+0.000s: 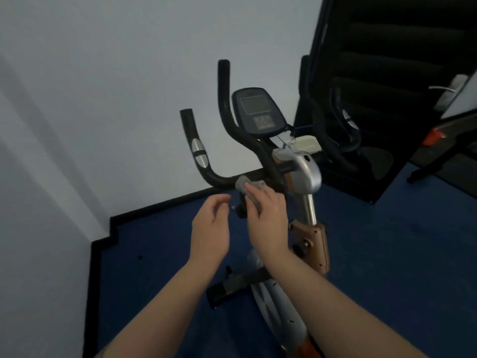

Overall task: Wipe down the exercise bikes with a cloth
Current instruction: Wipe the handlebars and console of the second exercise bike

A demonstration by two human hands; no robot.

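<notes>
1. We see the exercise bike (296,177) standing on blue floor (160,249), close to a pale wall (103,86) with a black skirting strip (144,210) along its foot.
2. Our right hand (265,215) presses a grey cloth (249,188) against the black handlebar (224,180), just where the bar bends toward the silver stem housing (305,170); the fingers lie flat over the cloth, which bunches out past the fingertips.
3. Our left hand (210,228) hangs just beside the right, below the bar, fingers loosely curled and holding nothing; it touches neither cloth nor bar.
4. The left grip rises with a silver pulse pad (199,152) on it, and a second upright grip (224,86) stands between that and the console (258,112), whose dark screen faces us.
5. Behind the console, a cream-coloured object (308,143) sits near the stem, too blurred to identify.
6. A tall black panel (387,73) fills the right background; the bike's far handlebar (343,130) is hard to separate from it.
7. Below our hands, the bronze frame block (316,244), chrome post (311,208) and black front foot (232,285) are partly hidden by our forearms.
8. At far right, a red-tipped object (436,134) and a black bar (433,166) lie on the floor, well apart from the bike.
</notes>
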